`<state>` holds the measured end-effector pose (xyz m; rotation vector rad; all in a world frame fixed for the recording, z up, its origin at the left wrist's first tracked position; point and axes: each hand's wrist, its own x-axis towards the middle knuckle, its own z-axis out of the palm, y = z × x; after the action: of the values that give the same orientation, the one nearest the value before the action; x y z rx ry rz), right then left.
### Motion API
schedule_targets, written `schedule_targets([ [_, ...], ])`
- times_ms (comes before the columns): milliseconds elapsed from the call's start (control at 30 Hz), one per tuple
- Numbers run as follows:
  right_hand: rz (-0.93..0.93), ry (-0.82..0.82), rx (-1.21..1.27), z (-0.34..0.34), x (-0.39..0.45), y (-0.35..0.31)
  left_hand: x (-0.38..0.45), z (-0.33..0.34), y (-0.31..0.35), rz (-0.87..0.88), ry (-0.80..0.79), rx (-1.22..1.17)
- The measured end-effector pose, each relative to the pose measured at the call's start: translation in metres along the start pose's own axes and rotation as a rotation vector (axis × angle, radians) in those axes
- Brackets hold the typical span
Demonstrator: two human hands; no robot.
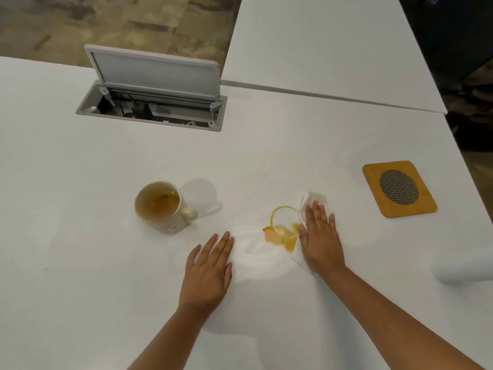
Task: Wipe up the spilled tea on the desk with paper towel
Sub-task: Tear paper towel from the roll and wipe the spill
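White paper towel [310, 201] under flat right hand [321, 241] (beside spilled tea [282, 233]).

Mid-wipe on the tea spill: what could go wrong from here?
1. The right hand presses the paper towel flat at the spilled tea's right edge; a sweep left may smear it toward the left hand resting on the desk.
2. The mug still holds tea and stands further left; a long stroke could knock it.
3. The towel's edge looks soaked already, so one sheet may leave a film.
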<state>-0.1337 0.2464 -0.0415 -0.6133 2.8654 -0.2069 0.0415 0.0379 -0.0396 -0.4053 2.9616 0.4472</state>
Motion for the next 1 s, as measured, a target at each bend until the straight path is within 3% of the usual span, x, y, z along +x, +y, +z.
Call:
schedule_targets([
  [167,-0.059,-0.02,-0.05,0.001,0.001,-0.008,0.0,0.002,0.0,-0.005,0.0,0.001],
  [333,-0.078,-0.042,0.054,-0.015,-0.001,-0.003,-0.001,0.0,0.0,-0.004,-0.006,0.005],
  [467,0.119,-0.049,0.045,-0.033,-0.017,0.002,-0.001,-0.006,0.002,-0.008,-0.026,-0.009],
  [700,0.28,0.165,0.258,-0.085,-0.022,0.004,-0.001,-0.005,0.001,-0.02,-0.03,-0.005],
  [867,0.176,0.318,0.15,-0.115,-0.013,0.005,-0.001,-0.003,0.0,-0.023,-0.036,0.007],
  [1000,0.036,0.2,0.082,-0.095,-0.014,-0.012,-0.001,-0.003,0.001,-0.021,-0.031,0.001],
])
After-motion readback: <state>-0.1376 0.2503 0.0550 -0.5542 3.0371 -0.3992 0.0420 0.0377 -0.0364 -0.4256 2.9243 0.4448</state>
